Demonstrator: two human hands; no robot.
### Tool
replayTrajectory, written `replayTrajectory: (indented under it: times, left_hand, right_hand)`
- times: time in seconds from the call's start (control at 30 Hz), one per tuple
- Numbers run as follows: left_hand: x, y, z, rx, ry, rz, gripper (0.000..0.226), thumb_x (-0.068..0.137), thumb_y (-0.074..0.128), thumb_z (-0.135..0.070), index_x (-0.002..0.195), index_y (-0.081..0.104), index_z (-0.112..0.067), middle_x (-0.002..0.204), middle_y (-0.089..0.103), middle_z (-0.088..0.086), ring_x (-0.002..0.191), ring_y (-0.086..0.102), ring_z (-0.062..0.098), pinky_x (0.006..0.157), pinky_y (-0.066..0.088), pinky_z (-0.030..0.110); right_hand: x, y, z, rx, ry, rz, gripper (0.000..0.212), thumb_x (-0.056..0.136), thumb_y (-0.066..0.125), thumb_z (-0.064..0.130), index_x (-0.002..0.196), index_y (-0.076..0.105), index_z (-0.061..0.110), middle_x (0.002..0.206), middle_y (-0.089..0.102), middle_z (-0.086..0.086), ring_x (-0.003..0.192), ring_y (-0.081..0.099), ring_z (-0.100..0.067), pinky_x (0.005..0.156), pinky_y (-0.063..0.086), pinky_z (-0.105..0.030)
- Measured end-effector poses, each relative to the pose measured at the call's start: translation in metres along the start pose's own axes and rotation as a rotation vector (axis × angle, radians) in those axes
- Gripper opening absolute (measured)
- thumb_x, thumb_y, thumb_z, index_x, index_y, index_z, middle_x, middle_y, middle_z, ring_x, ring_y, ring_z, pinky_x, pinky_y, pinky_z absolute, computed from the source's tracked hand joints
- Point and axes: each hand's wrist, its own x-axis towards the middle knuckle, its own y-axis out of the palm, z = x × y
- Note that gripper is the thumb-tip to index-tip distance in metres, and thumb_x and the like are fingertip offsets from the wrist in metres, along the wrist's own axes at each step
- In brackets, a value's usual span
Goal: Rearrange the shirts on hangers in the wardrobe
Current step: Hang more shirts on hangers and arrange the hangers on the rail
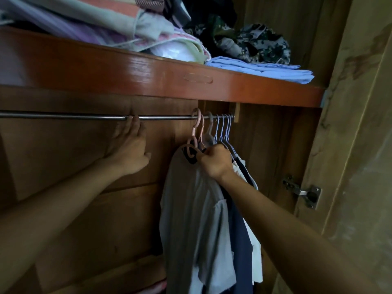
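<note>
**Two hands at the rail, six hangers bunched at its right end**

Six hangers hung on the metal rail (63, 115), as far as I could count: two pink hangers (198, 126), one grey hanger (210, 126) and three pale lilac hangers (222, 128), all crowded toward 3 o'clock against the rail's wooden bracket (237, 115). Below them hung the shirts, packed too tightly for a sure count: a grey shirt (191, 209) in front, a navy shirt (239, 240) behind it and a white shirt (254, 247) at the far side.

The left hand (129, 151) reached up with straight fingers, its fingertips (133, 119) touching the bare stretch of rail at about 10 o'clock from the clothes; its grip was open and held nothing. The right hand (214, 162) was curled at the necks of the hangers, just below the hooks, its grip closed on the pink ones where the grey shirt's collar began. The shirts fell from that fist toward 6 o'clock, partly hidden by the right forearm.

Above, at 12 o'clock, the wooden shelf (148, 75) carried a heap of folded blankets (95, 20), a camouflage garment (254, 45) and folded blue cloth (265, 71). At 3 o'clock a metal hinge (305, 194) sat on the open wardrobe door (356, 124).
</note>
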Motion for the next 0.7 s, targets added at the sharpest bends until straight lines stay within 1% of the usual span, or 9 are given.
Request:
replayTrajectory:
  times: [0.1, 0.13, 0.2, 0.3, 0.43, 0.53, 0.6, 0.67, 0.7]
  left_hand:
    - [0.001, 0.0, -0.004, -0.012, -0.006, -0.018, 0.089, 0.092, 0.053, -0.047, 0.155, 0.007, -0.004, 0.164, -0.001, 0.018, 0.151, -0.004, 0.03, 0.121, 0.0, 0.042]
    - [0.002, 0.0, -0.005, -0.013, -0.004, -0.022, 0.089, 0.092, 0.053, -0.047, 0.155, 0.008, -0.004, 0.164, 0.0, 0.018, 0.151, -0.003, 0.03, 0.121, 0.0, 0.041]
    - [0.004, 0.0, -0.006, -0.014, -0.002, -0.032, 0.089, 0.092, 0.054, -0.046, 0.155, 0.009, -0.003, 0.163, 0.002, 0.019, 0.151, -0.002, 0.03, 0.121, 0.001, 0.041]
    - [0.006, -0.001, -0.007, -0.028, -0.007, -0.035, 0.088, 0.091, 0.054, -0.047, 0.155, 0.011, -0.004, 0.164, 0.002, 0.019, 0.152, -0.001, 0.03, 0.121, 0.002, 0.041]
    - [0.002, 0.0, -0.004, -0.077, 0.008, -0.036, 0.088, 0.091, 0.055, -0.046, 0.156, 0.01, -0.006, 0.164, 0.001, 0.015, 0.152, -0.002, 0.028, 0.121, 0.002, 0.039]
    - [-0.001, -0.003, -0.006, -0.15, 0.032, 0.001, 0.085, 0.091, 0.057, -0.043, 0.156, 0.014, -0.009, 0.165, 0.004, 0.013, 0.152, 0.0, 0.026, 0.121, 0.008, 0.04]
    - [-0.002, -0.007, -0.011, -0.195, 0.055, 0.016, 0.08, 0.091, 0.058, -0.043, 0.154, 0.021, -0.01, 0.164, 0.008, 0.013, 0.152, 0.003, 0.026, 0.12, 0.012, 0.04]
    - [-0.006, -0.011, -0.018, -0.226, 0.09, 0.026, 0.074, 0.091, 0.059, -0.045, 0.151, 0.031, -0.011, 0.162, 0.02, 0.013, 0.15, 0.013, 0.027, 0.119, 0.017, 0.038]
    - [-0.008, -0.013, -0.023, -0.255, 0.105, 0.041, 0.07, 0.09, 0.059, -0.046, 0.148, 0.037, -0.013, 0.159, 0.029, 0.013, 0.147, 0.023, 0.027, 0.117, 0.022, 0.037]
  right_hand:
    - [0.008, 0.004, -0.001, -0.002, -0.002, 0.002, 0.039, 0.091, 0.065, 0.035, 0.056, 0.055, 0.021, 0.055, 0.052, 0.005, 0.049, 0.049, -0.007, 0.034, 0.026, -0.012]
    - [0.011, 0.004, 0.0, -0.015, -0.014, 0.013, 0.039, 0.092, 0.065, 0.035, 0.056, 0.055, 0.022, 0.055, 0.052, 0.005, 0.049, 0.05, -0.006, 0.034, 0.026, -0.012]
    - [0.016, 0.006, 0.001, -0.023, -0.037, 0.046, 0.039, 0.093, 0.064, 0.035, 0.057, 0.054, 0.024, 0.057, 0.053, 0.006, 0.05, 0.05, -0.006, 0.039, 0.029, -0.015]
    - [0.021, 0.009, 0.0, -0.048, -0.036, 0.065, 0.037, 0.092, 0.065, 0.034, 0.059, 0.054, 0.023, 0.059, 0.054, 0.005, 0.053, 0.051, -0.007, 0.051, 0.037, -0.024]
    - [0.021, 0.012, -0.006, -0.064, -0.05, 0.048, 0.04, 0.092, 0.066, 0.038, 0.058, 0.05, 0.026, 0.057, 0.051, 0.008, 0.052, 0.049, -0.005, 0.046, 0.031, -0.019]
    - [0.021, 0.004, -0.005, -0.115, -0.019, 0.082, 0.041, 0.09, 0.066, 0.047, 0.059, 0.048, 0.025, 0.06, 0.05, 0.005, 0.053, 0.05, -0.009, 0.043, 0.03, -0.021]
    - [0.02, -0.005, -0.004, -0.177, -0.011, 0.12, 0.045, 0.089, 0.065, 0.052, 0.061, 0.049, 0.02, 0.061, 0.05, 0.002, 0.055, 0.051, -0.016, 0.044, 0.03, -0.023]
    - [0.018, -0.013, -0.003, -0.236, -0.026, 0.146, 0.048, 0.089, 0.061, 0.056, 0.077, 0.056, 0.01, 0.069, 0.055, -0.006, 0.066, 0.059, -0.027, 0.052, 0.037, -0.026]
    - [0.014, -0.018, -0.004, -0.27, -0.036, 0.145, 0.048, 0.089, 0.06, 0.057, 0.087, 0.06, 0.009, 0.072, 0.056, -0.008, 0.073, 0.062, -0.032, 0.055, 0.039, -0.028]
